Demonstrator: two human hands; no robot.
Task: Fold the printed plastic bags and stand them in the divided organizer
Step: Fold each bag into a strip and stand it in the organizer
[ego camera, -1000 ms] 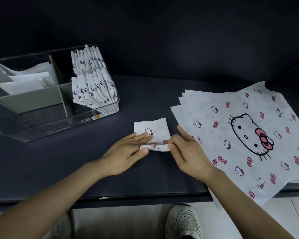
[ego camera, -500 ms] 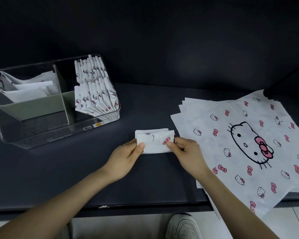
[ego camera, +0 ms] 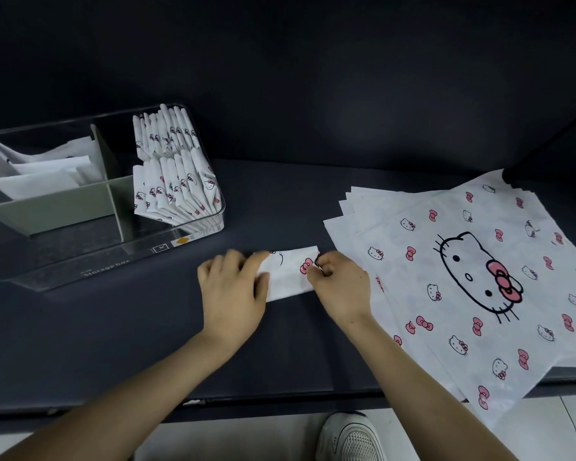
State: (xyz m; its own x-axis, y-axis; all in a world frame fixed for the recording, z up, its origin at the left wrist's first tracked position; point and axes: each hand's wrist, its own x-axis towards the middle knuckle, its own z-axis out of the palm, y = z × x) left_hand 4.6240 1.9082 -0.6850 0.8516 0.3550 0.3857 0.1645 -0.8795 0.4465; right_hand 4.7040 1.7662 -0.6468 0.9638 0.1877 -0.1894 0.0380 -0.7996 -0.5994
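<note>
The folded bag (ego camera: 288, 274), square a second ago, is now a narrower packet at table centre. The left hand (ego camera: 233, 287) grips its nine o'clock end and the right hand (ego camera: 341, 287) pinches its three o'clock end. It is judged near ready for the organizer (ego camera: 113, 261) at ten o'clock.

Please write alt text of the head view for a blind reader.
The left hand and right hand hold a folded printed bag on a dark table. A divided organizer of folded bags stands at left, flat bags at right.

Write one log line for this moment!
left hand: holds small folded printed plastic bag | right hand: pinches its end | clear divided organizer: part-filled
</note>
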